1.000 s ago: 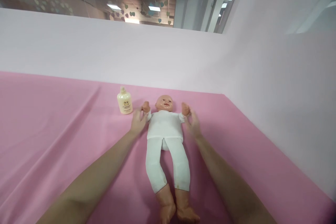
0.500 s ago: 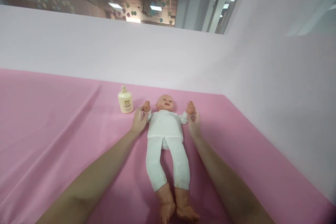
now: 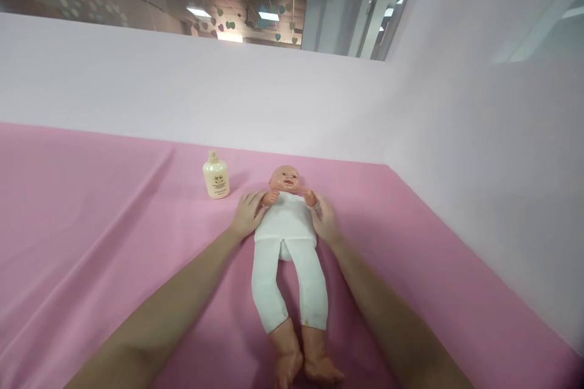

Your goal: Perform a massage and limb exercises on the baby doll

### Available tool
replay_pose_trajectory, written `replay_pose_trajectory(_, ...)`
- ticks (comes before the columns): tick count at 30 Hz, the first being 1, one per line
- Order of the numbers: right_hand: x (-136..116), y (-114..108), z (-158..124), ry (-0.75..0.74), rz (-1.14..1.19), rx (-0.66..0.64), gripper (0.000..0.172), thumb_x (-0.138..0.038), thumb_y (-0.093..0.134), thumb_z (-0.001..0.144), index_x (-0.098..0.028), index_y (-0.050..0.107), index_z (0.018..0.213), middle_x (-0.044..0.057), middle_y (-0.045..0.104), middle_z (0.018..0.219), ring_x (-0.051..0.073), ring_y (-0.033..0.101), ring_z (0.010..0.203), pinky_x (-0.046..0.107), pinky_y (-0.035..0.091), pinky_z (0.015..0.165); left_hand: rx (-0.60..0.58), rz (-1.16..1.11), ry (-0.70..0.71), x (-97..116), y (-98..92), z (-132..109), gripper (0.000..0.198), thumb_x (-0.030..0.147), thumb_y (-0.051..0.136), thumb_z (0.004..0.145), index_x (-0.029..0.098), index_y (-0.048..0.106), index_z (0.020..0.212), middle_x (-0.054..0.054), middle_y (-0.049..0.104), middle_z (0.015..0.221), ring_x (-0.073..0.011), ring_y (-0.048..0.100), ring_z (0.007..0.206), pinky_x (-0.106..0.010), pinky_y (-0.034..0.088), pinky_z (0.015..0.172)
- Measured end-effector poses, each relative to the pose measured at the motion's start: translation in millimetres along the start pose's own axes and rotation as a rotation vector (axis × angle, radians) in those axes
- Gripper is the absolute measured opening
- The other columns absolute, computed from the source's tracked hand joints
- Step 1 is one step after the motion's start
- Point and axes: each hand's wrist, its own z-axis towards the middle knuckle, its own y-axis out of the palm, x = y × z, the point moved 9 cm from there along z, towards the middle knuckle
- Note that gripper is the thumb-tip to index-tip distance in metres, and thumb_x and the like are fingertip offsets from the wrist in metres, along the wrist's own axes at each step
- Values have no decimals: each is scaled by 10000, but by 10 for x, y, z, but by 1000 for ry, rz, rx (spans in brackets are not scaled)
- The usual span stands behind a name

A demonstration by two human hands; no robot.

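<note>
Left hand (image 3: 249, 214) and right hand (image 3: 325, 220) loosely grasp the doll (image 3: 285, 220) by its arms (image 3: 271, 197) — both bent inward, the release not yet done.

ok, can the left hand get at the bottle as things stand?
Likely yes: only pink sheet shows between the left hand and the bottle, though it would first have to leave the doll.

Doll (image 3: 285, 228) was observed face-up on pink cloth (image 3: 114, 194), dressed in white top (image 3: 285, 217) and trousers (image 3: 312, 282) (one hem (image 3: 314, 324) brown-spotted); arms (image 3: 271, 197) were bent inward, feet (image 3: 289, 368) bare.
</note>
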Motion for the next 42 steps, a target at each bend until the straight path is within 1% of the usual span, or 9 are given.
replay_pose_trajectory(5, -114, 177, -50, -85, -126, -136, 430, -291, 499, 961, -289, 572, 1385, 84, 653, 1339, 273, 584, 1245, 522, 448, 1113, -33, 38, 55, 75, 69, -15, 359, 375, 546, 929, 242, 611, 1257, -125, 671, 1233, -316, 594, 1156, -503, 404, 1075)
replay_pose_trajectory(9, 106, -54, 10, 89, 114, 125, 487, -375, 555, 945, -250, 523, 1414, 110, 598, 1420, 258, 562, 1304, 500, 435, 1133, 107, -78, -62, -108, -75, 0, 371, 419, 581, 915, 223, 612, 1228, -124, 665, 1207, -318, 591, 1156, -508, 414, 1067)
replay_pose_trajectory(13, 368, -303, 1, 213, 351, 380, 584, -350, 548, 903, -224, 442, 1464, 132, 483, 1540, 241, 488, 1404, 484, 401, 1161, 384, -338, -336, -581, -267, -104, 399, 454, 563, 933, 256, 542, 1279, -108, 632, 1246, -265, 606, 1157, -431, 477, 1007)
replay_pose_trajectory(19, 669, -461, -112, 391, 365, 517, 623, -296, 519, 841, -201, 451, 1453, 144, 484, 1529, 274, 512, 1373, 525, 450, 1106, 562, -528, -621, -1071, -277, -297, 274, 462, 555, 938, 290, 541, 1152, -76, 645, 1178, -238, 636, 1136, -392, 525, 941)
replay_pose_trajectory(22, 436, -441, -25, 246, 260, 428, 583, -307, 522, 889, -217, 445, 1460, 133, 497, 1519, 263, 518, 1363, 502, 448, 1114, 485, -430, -496, -854, -313, -191, 333, 450, 561, 936, 271, 551, 1217, -91, 653, 1177, -247, 638, 1100, -409, 514, 954)
replay_pose_trajectory(28, -289, 65, 6, -203, -208, -113, 435, -256, 452, 980, -237, 549, 1403, 111, 649, 1355, 274, 579, 1274, 509, 437, 1122, 55, 52, -8, -9, -65, 13, 380, 426, 533, 952, 195, 602, 1247, -124, 666, 1227, -299, 590, 1151, -493, 420, 1059)
replay_pose_trajectory(32, -329, 181, -63, -238, -271, -185, 455, -212, 407, 985, -251, 547, 1415, 97, 649, 1357, 267, 571, 1287, 504, 444, 1115, -54, 147, 90, 150, 64, -13, 372, 386, 499, 970, 200, 595, 1277, -127, 667, 1262, -295, 593, 1156, -478, 413, 1056)
replay_pose_trajectory(36, -135, -5, 41, -34, -58, 8, 453, -290, 512, 962, -250, 541, 1412, 98, 626, 1390, 265, 570, 1291, 496, 440, 1126, 79, -22, -42, 8, -64, 23, 357, 401, 568, 937, 216, 605, 1239, -108, 678, 1212, -285, 605, 1135, -472, 433, 1044)
replay_pose_trajectory(42, 382, -391, 14, 300, 411, 443, 605, -278, 567, 859, -240, 460, 1453, 106, 489, 1539, 241, 496, 1395, 468, 426, 1143, 503, -526, -562, -847, -268, -190, 284, 375, 569, 937, 263, 552, 1197, -66, 664, 1158, -231, 648, 1108, -379, 523, 935)
